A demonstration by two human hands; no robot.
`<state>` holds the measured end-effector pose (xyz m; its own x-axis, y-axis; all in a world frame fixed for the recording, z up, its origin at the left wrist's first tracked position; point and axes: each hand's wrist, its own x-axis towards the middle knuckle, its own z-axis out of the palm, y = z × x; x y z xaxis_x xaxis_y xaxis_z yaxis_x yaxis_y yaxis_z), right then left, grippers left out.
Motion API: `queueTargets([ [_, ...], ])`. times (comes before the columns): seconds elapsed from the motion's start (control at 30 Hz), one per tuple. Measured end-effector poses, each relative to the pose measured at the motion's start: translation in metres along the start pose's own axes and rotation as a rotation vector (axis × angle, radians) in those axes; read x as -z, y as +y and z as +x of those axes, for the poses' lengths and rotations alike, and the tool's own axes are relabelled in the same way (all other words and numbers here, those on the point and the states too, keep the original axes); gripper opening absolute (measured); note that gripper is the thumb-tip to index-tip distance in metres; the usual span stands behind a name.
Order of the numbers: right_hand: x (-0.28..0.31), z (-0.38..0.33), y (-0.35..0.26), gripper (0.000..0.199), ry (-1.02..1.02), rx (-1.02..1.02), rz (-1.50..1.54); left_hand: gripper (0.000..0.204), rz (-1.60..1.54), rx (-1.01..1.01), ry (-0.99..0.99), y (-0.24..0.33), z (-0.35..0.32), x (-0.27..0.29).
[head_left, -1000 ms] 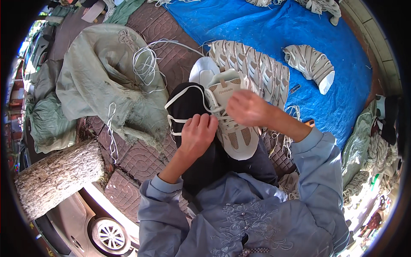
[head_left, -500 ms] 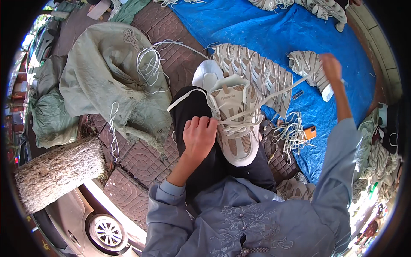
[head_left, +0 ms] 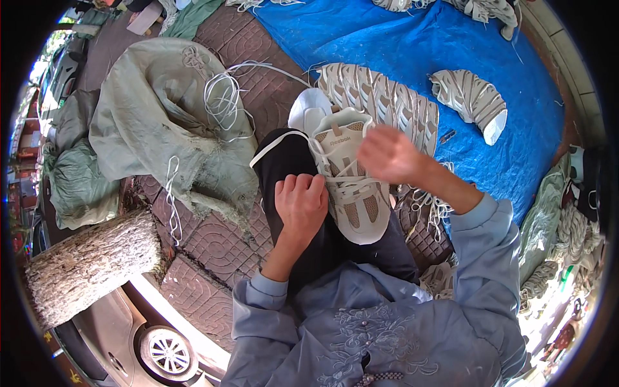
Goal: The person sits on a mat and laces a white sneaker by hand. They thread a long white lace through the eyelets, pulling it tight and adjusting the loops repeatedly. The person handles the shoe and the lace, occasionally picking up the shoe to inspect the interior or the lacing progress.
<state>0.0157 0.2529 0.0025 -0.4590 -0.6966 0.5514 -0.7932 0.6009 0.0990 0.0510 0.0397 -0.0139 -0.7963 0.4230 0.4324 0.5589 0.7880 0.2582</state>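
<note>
A beige and white sneaker (head_left: 361,216) rests across my dark-trousered lap, its toe towards me and pale laces crossing its front. My left hand (head_left: 301,203) is closed against the sneaker's left side, fingertips hidden. A loose end of flat white lace (head_left: 280,143) loops over my knee above that hand. Blurred by motion, my right hand (head_left: 390,155) hovers at the upper right of the lacing with its fingers curled; what it holds cannot be made out. Behind the tongue shows another white shoe (head_left: 309,108).
A row of nested sneakers (head_left: 387,106) and a shorter stack (head_left: 471,103) lie on a blue tarp (head_left: 516,174). Left are a greenish sack (head_left: 148,109) with tangled laces (head_left: 222,100), a rough stone block (head_left: 97,264) and a parked car (head_left: 109,329). More laces (head_left: 438,209) lie beyond my right forearm.
My right hand has swung in from the far right, where it pulled a lace taut, to beside the sneaker's lacing. The taut lace no longer shows. My left hand has stayed in place.
</note>
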Motion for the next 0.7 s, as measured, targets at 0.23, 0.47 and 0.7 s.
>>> queueTargets([
  [0.23, -0.007, -0.018, 0.026, 0.011, -0.087, -0.252, -0.024, 0.013, -0.039, -0.034, -0.035, 0.002, 0.004, -0.002],
  [0.47, 0.016, -0.025, -0.024, 0.019, 0.023, -0.418, 0.265, 0.028, -0.086, -0.232, -0.023, -0.003, 0.054, 0.003],
  [0.7, -0.003, -0.03, -0.042, 0.009, -0.076, -0.363, 0.059, 0.015, -0.066, -0.243, -0.234, -0.01, 0.057, -0.012],
])
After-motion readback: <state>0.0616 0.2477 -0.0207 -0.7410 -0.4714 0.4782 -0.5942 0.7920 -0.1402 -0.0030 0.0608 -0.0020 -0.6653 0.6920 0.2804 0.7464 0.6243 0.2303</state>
